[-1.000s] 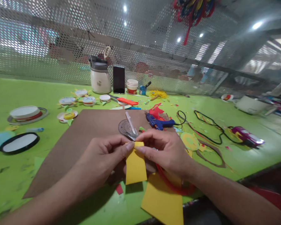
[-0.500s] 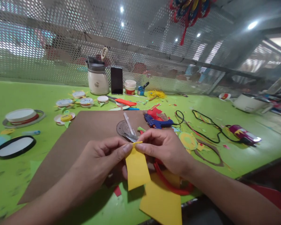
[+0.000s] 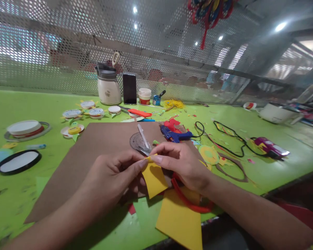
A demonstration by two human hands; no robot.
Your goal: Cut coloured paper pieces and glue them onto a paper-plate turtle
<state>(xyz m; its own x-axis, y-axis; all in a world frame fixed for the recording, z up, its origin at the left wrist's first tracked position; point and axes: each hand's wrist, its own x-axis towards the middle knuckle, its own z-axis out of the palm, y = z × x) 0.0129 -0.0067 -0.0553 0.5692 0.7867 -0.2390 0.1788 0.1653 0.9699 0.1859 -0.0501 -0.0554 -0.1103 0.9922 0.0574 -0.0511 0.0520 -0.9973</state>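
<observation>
Yellow piece (image 3: 155, 180) partly covered by my left hand (image 3: 117, 172) and right hand (image 3: 184, 166), larger yellow sheet (image 3: 181, 222) cut off below, hanging ornament (image 3: 211, 14) cropped above, shapes (image 3: 155, 74) behind the perforated mesh (image 3: 80, 21) too blurred to tell

No legible text, brand or number anywhere in frame. Marks seen, none readable:
- Pale jug (image 3: 109, 88), upper left of centre: small dark emblem on the front, too small to make out.
- Blue jar (image 3: 156, 100), above centre: pale label patch, print unresolved.
- Grey disc (image 3: 134, 141), mid-frame: ring of fine marks, probably a scale; blur kills any digits.
- White-topped round piece (image 3: 96, 112), left of centre: thin bluish lines, not decipherable.
</observation>
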